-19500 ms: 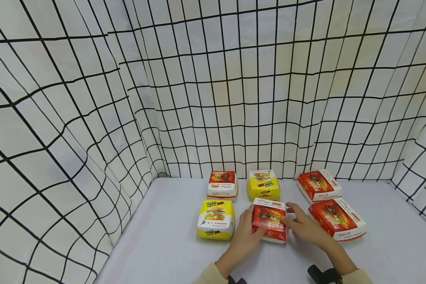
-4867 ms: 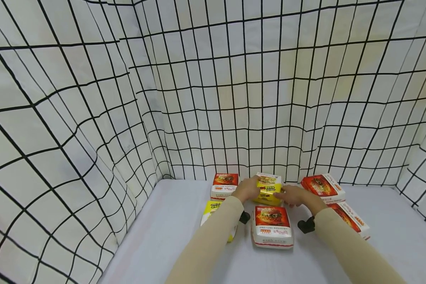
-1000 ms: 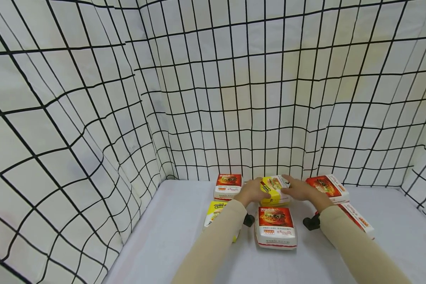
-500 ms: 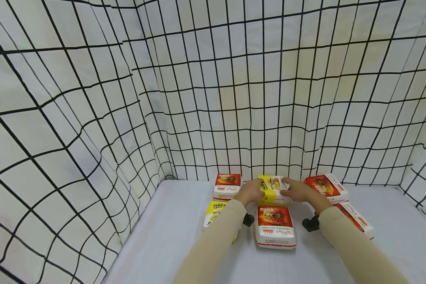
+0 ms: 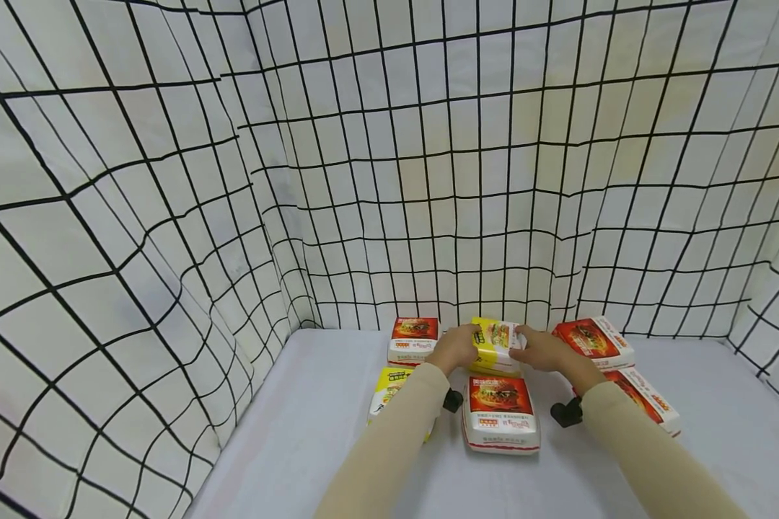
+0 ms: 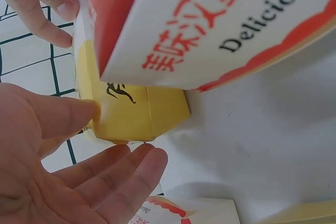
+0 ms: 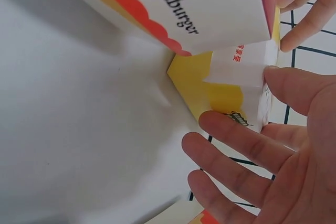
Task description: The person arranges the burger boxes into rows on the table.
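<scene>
A yellow and white burger box (image 5: 495,347) sits in the back row, held between both hands. My left hand (image 5: 456,349) grips its left side; in the left wrist view the thumb presses the yellow wall (image 6: 126,114) and the other fingers lie by its lower edge. On the opposite side, my right hand (image 5: 545,350) holds the box, thumb on top and a finger against the side wall (image 7: 226,95) in the right wrist view. Directly in front stands a red and white burger box (image 5: 501,414), which looms large in both wrist views.
Left of the hands are a red burger box (image 5: 414,340) and, nearer, a yellow one (image 5: 389,389) partly behind the left sleeve. Two red boxes, a back one (image 5: 595,342) and a front one (image 5: 645,400), lie right. A black-gridded white cloth wall (image 5: 428,216) rises behind the table (image 5: 285,432).
Earlier both hands held the front red box, which has since been turned around. They moved to the yellow box behind it and have rotated it; over the last second it turned slightly further.
</scene>
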